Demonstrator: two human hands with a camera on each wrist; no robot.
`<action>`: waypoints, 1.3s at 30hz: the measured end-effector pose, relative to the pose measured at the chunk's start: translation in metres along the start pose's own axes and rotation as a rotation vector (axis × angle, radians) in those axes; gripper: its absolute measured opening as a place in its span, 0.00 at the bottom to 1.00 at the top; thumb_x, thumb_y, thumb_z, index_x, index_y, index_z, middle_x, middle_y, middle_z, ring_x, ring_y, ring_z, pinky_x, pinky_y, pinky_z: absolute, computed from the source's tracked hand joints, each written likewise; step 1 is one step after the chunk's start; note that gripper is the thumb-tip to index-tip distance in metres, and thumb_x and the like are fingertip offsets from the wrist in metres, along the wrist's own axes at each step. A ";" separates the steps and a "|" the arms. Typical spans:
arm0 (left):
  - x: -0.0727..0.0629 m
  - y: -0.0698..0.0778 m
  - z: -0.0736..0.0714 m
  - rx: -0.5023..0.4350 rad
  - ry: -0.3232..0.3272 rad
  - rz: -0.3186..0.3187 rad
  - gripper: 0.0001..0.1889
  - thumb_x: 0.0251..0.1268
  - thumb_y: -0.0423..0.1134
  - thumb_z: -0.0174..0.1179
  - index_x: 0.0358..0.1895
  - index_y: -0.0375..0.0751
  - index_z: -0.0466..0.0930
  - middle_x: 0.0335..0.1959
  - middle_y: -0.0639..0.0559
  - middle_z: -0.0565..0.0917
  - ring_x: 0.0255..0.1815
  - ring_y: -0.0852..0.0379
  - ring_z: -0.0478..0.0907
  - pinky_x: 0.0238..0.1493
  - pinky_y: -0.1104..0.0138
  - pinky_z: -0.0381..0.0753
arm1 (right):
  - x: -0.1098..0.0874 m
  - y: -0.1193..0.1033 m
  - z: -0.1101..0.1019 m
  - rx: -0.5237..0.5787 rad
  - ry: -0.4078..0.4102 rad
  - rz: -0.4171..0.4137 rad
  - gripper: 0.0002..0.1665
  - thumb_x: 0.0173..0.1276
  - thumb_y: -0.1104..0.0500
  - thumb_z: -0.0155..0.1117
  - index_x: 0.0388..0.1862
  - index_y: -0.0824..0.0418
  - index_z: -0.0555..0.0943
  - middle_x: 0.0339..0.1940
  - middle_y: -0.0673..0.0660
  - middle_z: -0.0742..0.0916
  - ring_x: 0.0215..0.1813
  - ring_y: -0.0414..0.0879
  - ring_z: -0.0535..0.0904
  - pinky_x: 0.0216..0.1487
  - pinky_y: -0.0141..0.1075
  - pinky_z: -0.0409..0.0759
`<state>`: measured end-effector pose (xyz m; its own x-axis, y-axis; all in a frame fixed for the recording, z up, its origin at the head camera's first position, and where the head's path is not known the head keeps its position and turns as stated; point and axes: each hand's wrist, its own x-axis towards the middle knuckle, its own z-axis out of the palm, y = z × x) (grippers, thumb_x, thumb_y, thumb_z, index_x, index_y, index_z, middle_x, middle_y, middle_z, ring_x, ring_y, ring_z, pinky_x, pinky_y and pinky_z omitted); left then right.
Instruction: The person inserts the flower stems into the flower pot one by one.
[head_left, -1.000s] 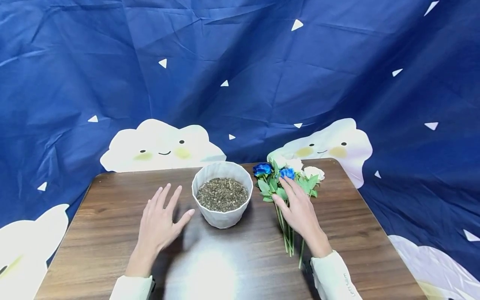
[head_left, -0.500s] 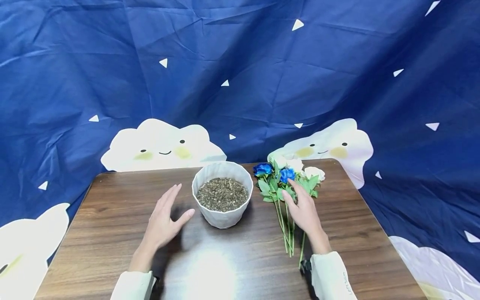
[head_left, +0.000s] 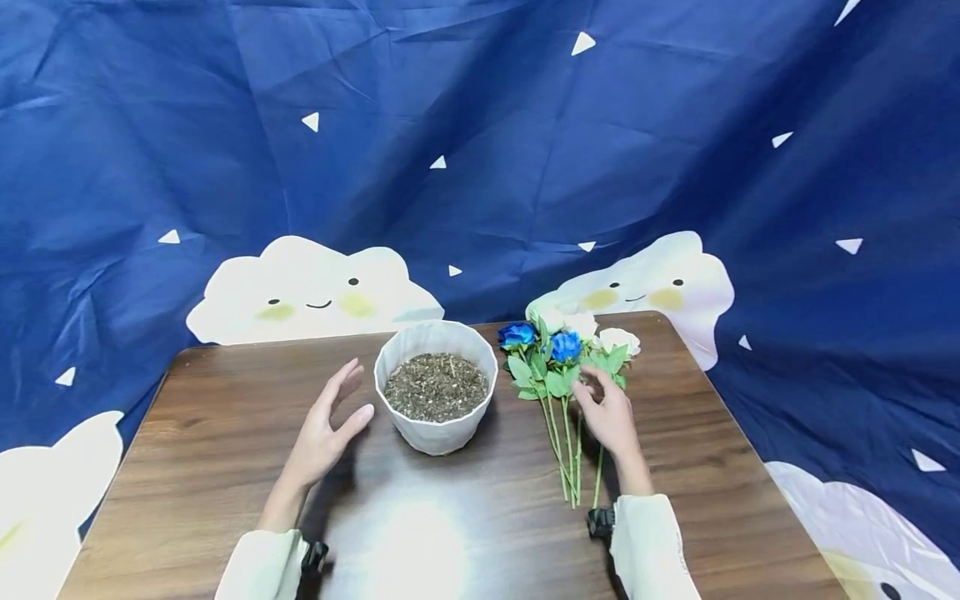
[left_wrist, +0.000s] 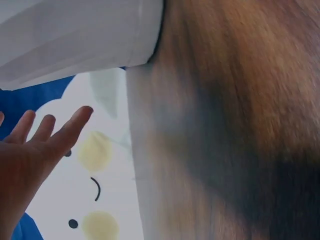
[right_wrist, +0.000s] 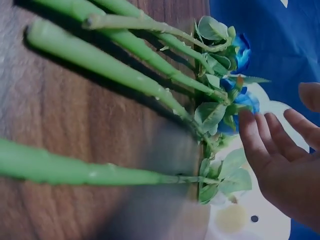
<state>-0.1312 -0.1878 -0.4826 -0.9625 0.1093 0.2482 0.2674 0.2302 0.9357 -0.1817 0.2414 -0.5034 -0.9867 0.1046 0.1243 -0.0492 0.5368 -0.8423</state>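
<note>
A white faceted pot [head_left: 438,435] filled with dark soil [head_left: 435,386] stands near the back of the wooden table. To its left, my left hand [head_left: 321,442] holds nothing, its thumb spread from the fingers and pointing at the pot; the left wrist view shows this hand [left_wrist: 35,160] apart from the pot wall [left_wrist: 95,42]. Blue roses [head_left: 566,346] and white roses [head_left: 619,342] with long green stems [head_left: 567,450] lie together right of the pot. Over their leaves and upper stems hovers my right hand [head_left: 612,421], fingers loosely bent, with nothing in its grasp.
A brown wooden table [head_left: 225,433] carries the pot and flowers, with a bright glare spot at its front middle. Behind it hangs a blue cloth [head_left: 480,167] with white clouds and triangles. A black wrist camera [head_left: 600,523] sits near the stem ends.
My right hand has drawn back from the blooms, and its fingers bend more. The left hand has turned more side-on. The head view has shifted slightly; pot and flowers stay in place.
</note>
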 end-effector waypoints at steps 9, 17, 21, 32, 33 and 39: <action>0.004 0.004 -0.001 -0.104 -0.011 -0.021 0.30 0.74 0.34 0.60 0.76 0.43 0.63 0.70 0.38 0.70 0.71 0.38 0.66 0.61 0.62 0.79 | 0.003 0.005 0.004 0.290 -0.081 0.213 0.24 0.73 0.65 0.63 0.63 0.77 0.73 0.55 0.74 0.81 0.42 0.43 0.85 0.41 0.39 0.88; 0.012 0.005 0.007 -0.132 -0.050 -0.025 0.31 0.74 0.35 0.60 0.76 0.40 0.62 0.71 0.37 0.70 0.72 0.37 0.65 0.59 0.63 0.80 | 0.004 0.004 0.006 0.226 -0.134 0.293 0.24 0.71 0.62 0.67 0.61 0.73 0.76 0.49 0.66 0.84 0.37 0.48 0.86 0.36 0.39 0.89; 0.014 0.004 0.011 -0.200 -0.054 -0.026 0.30 0.74 0.32 0.59 0.76 0.38 0.62 0.70 0.33 0.68 0.71 0.34 0.64 0.57 0.55 0.82 | 0.002 0.005 0.008 0.209 -0.180 0.326 0.26 0.70 0.60 0.68 0.62 0.72 0.75 0.52 0.67 0.83 0.41 0.48 0.86 0.40 0.39 0.88; 0.016 0.007 0.013 -0.263 -0.031 -0.095 0.30 0.74 0.34 0.60 0.75 0.38 0.61 0.69 0.32 0.66 0.71 0.34 0.64 0.53 0.59 0.84 | 0.006 0.011 0.019 0.084 -0.140 0.340 0.24 0.61 0.69 0.72 0.56 0.71 0.78 0.42 0.64 0.89 0.31 0.45 0.85 0.29 0.37 0.87; 0.016 0.007 0.013 -0.261 -0.030 -0.100 0.30 0.74 0.34 0.60 0.75 0.38 0.61 0.69 0.32 0.66 0.71 0.34 0.64 0.53 0.59 0.85 | 0.006 0.012 0.020 0.081 -0.140 0.343 0.23 0.61 0.70 0.72 0.55 0.71 0.78 0.41 0.63 0.89 0.31 0.44 0.85 0.29 0.37 0.87; 0.018 0.007 0.015 -0.272 -0.033 -0.112 0.30 0.74 0.34 0.60 0.75 0.39 0.61 0.70 0.33 0.66 0.70 0.35 0.65 0.54 0.56 0.84 | 0.007 0.015 0.020 0.104 -0.100 0.360 0.18 0.61 0.71 0.69 0.51 0.71 0.79 0.36 0.60 0.89 0.30 0.43 0.84 0.29 0.36 0.87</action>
<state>-0.1457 -0.1696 -0.4750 -0.9822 0.1302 0.1350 0.1329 -0.0249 0.9908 -0.1928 0.2335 -0.5262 -0.9535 0.1863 -0.2367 0.2931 0.3924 -0.8719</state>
